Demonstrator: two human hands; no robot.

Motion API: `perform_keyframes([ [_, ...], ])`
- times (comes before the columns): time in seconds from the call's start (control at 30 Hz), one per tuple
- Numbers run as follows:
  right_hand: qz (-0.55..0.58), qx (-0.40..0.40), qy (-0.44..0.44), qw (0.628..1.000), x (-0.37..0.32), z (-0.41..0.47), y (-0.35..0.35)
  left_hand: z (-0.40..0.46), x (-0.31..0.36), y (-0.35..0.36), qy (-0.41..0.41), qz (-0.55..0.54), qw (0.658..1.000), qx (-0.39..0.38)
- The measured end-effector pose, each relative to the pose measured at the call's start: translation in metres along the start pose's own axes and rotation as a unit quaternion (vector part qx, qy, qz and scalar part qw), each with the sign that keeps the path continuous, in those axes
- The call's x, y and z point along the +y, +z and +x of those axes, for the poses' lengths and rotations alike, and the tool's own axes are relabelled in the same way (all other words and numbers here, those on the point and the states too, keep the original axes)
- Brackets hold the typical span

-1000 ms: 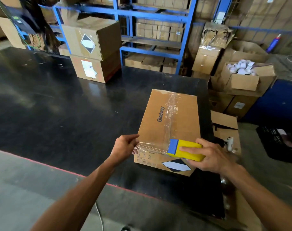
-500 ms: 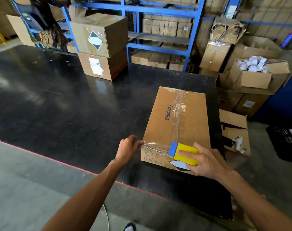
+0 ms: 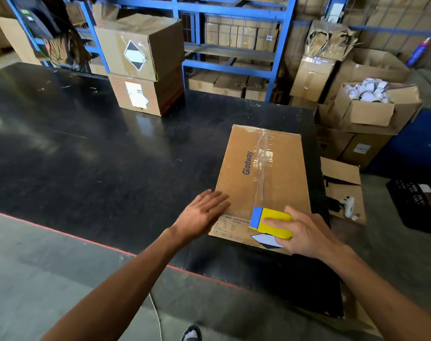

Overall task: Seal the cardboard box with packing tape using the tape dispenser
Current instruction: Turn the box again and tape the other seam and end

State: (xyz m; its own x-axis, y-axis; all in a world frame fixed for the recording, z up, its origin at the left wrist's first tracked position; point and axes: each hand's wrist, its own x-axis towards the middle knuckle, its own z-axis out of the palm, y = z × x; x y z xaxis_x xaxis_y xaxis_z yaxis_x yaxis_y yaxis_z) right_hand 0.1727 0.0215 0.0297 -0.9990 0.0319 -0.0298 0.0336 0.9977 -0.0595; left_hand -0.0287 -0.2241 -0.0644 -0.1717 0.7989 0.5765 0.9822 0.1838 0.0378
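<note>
A closed cardboard box [image 3: 236, 183] printed "Glodway" lies flat on the black table [image 3: 111, 168], near its right front. A strip of clear packing tape [image 3: 264, 163] runs lengthwise along the box top. My right hand [image 3: 305, 232] grips a yellow and blue tape dispenser [image 3: 271, 222] at the box's near edge. My left hand [image 3: 204, 212] lies flat with fingers straight at the box's near left corner, touching the top edge.
Two stacked cardboard boxes [image 3: 143, 65] stand at the table's back. Blue shelving [image 3: 229, 35] with cartons is behind. To the right are open boxes [image 3: 372, 107], one with white rolls, a low carton holding a white controller [image 3: 348, 205], and a black crate [image 3: 416, 205].
The tape has been brought down over the box's near edge. My left hand let go of the tape and now lies flat at the box corner. The dispenser dropped lower.
</note>
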Motion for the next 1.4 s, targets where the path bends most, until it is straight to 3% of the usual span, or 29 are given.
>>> perform_keyframes([
  [0.1, -0.003, 0.006, -0.003, 1.000, 0.000, 0.001, 0.000, 0.015, -0.001, 0.016, 0.106, 0.031, 0.990, -0.083],
  [0.27, 0.008, -0.004, 0.001, 1.000, 0.002, 0.000, 0.001, 0.020, -0.013, 0.040, 0.133, 0.068, 0.971, -0.188],
  [0.5, -0.029, 0.038, -0.040, 0.998, -0.003, 0.001, 0.003, 0.011, -0.019, 0.059, 0.109, 0.031, 0.984, -0.138],
  [0.73, -0.026, 0.050, -0.056, 0.997, 0.000, 0.002, 0.007, 0.011, -0.012, 0.054, 0.050, -0.005, 0.986, -0.157],
  [1.0, -0.025, 0.058, -0.074, 0.995, 0.005, 0.001, 0.011, 0.010, -0.018, 0.060, 0.088, 0.015, 0.989, -0.117],
  [1.4, -0.046, 0.054, -0.087, 0.994, 0.066, -0.042, 0.008, 0.012, -0.018, 0.058, 0.075, 0.012, 0.985, -0.157],
])
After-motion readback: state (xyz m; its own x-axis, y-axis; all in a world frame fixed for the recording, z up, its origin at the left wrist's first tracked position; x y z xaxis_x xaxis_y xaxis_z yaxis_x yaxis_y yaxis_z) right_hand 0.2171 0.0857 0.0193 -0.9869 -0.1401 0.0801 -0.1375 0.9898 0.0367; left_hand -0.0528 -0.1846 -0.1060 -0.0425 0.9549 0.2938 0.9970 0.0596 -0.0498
